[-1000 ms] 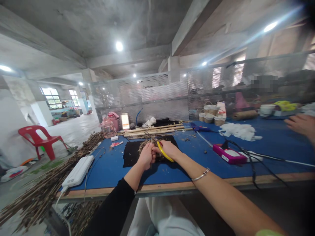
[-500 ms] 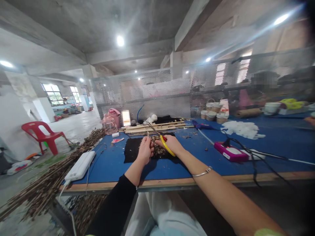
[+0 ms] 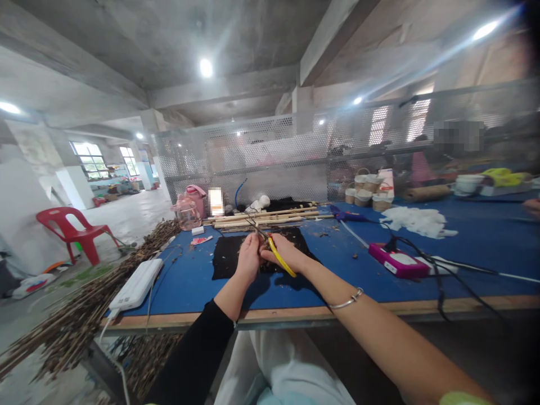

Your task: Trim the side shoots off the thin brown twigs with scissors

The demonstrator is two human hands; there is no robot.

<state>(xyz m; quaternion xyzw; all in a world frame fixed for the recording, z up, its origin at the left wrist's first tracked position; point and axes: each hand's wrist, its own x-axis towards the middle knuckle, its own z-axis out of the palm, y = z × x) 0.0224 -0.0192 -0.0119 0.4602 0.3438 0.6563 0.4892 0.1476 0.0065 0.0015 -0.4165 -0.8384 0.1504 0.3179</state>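
My right hand (image 3: 285,252) is closed around yellow-handled scissors (image 3: 276,254), their blades pointing up and away over a black cloth (image 3: 226,260). My left hand (image 3: 248,260) is pinched shut right beside it on a small brown piece that is too small to name. Both hands hover over a heap of brown dried bits on the cloth, on the blue table (image 3: 189,287).
Bamboo sticks (image 3: 261,216), a pink water jug (image 3: 188,212) and a white power bank (image 3: 136,284) lie on the table. A purple device (image 3: 397,262) with black cables sits right. Dried branches (image 3: 76,320) pile at the left edge, by a red chair (image 3: 71,232).
Both hands have shifted slightly and come closer together over the cloth. Another person's hand at the far right has pulled back almost out of view.
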